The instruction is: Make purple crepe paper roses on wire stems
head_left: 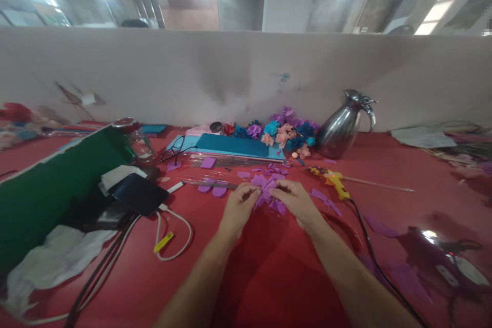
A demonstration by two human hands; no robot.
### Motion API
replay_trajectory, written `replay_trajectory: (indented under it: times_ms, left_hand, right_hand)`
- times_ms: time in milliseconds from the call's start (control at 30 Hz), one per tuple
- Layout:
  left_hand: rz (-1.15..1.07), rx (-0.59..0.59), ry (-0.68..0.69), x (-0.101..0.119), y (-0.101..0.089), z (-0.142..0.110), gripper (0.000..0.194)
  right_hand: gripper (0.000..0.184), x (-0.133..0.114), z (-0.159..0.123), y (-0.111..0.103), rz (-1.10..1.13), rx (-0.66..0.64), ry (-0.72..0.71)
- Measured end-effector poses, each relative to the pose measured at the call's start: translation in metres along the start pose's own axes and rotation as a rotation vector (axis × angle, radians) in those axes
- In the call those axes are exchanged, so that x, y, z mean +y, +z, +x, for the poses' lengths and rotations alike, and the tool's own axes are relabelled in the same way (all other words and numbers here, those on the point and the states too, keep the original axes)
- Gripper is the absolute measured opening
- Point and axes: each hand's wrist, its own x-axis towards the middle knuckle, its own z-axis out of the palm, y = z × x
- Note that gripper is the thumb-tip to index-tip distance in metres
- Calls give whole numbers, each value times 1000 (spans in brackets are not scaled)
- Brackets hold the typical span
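Observation:
A purple paper flower is held up between both hands over the red table. My left hand pinches its left side with thumb and fingers, and my right hand pinches its right side. Cut purple paper pieces lie just below it, and more are scattered behind. To the left, purple petals rest by a long dark blade-like strip. A yellow glue gun with a clear glue stick lies to the right of my right hand.
Finished paper flowers are heaped at the back beside a steel jug. Blue sheets and glasses lie at the back. On the left are a phone, white cable and green board; the glue gun's black cord runs along the right.

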Motion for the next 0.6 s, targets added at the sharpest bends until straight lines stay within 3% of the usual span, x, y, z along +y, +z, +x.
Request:
replay_trajectory:
  times_ms: [167, 600]
  left_hand:
    - [129, 16, 137, -5, -1, 2, 11]
    - [40, -73, 44, 0, 3, -3, 22]
  right_hand:
    - [17, 1, 1, 1, 3, 12, -24]
    - [14, 6, 2, -1, -12, 49, 22]
